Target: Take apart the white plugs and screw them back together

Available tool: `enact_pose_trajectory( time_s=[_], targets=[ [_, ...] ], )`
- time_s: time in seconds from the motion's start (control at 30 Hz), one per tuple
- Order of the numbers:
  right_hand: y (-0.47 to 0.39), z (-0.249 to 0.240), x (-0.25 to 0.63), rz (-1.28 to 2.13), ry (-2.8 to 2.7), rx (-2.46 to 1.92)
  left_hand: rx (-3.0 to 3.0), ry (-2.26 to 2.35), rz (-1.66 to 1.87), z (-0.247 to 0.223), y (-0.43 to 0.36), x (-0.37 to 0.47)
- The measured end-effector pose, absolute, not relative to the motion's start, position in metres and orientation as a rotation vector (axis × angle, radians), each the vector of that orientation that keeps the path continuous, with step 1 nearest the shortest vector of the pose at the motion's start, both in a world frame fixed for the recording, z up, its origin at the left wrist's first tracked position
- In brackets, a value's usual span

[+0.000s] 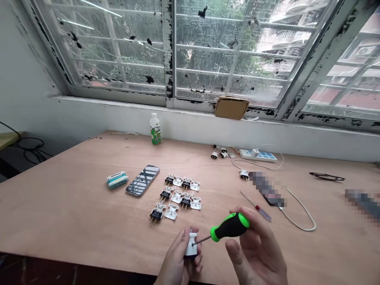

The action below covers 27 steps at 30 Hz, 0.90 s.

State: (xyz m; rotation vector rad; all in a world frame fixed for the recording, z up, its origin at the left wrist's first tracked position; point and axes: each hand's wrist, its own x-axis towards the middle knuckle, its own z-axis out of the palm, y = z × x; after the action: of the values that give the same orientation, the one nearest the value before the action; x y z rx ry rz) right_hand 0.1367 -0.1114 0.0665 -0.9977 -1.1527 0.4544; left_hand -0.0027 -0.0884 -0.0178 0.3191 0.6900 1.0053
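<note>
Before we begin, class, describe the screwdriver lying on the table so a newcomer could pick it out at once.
Find the wooden table, then the white power strip toward its far edge. Between that strip and the right hand lies a slim screwdriver. Unlike the green-and-black screwdriver at that hand, its handle is reddish-purple.

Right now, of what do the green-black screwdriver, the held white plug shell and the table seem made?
Screwdriver handle: probably plastic with rubbery grip, smooth coloured sections; shaft: likely metal, thin and grey. White plug shell: apparently plastic, smooth, evenly coloured. Table: seemingly wood or plywood, dull finish, faint grain showing.
</note>
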Motion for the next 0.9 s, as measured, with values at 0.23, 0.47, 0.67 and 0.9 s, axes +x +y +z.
enact_pose_trajectory(
  time_s=[0.23,0.47,0.67,0.9],
  targets=[
    [-0.116,0.073,0.134,0.445,-1.162,-1.008,0.319,0.708,1.014,-0.022,-0.089,-0.002],
    [-0.115,0.072,0.132,0.215,-1.208,-1.000,0.318,0.709,1.012,-0.019,-0.089,-0.002],
    [-0.120,0.077,0.125,0.283,-1.169,-1.093,0.313,0.730,1.004,-0.018,-0.090,-0.003],
    [-0.114,0.074,0.134,0.160,-1.248,-0.992,0.324,0.711,1.022,-0.016,-0.090,-0.003]
  ],
)
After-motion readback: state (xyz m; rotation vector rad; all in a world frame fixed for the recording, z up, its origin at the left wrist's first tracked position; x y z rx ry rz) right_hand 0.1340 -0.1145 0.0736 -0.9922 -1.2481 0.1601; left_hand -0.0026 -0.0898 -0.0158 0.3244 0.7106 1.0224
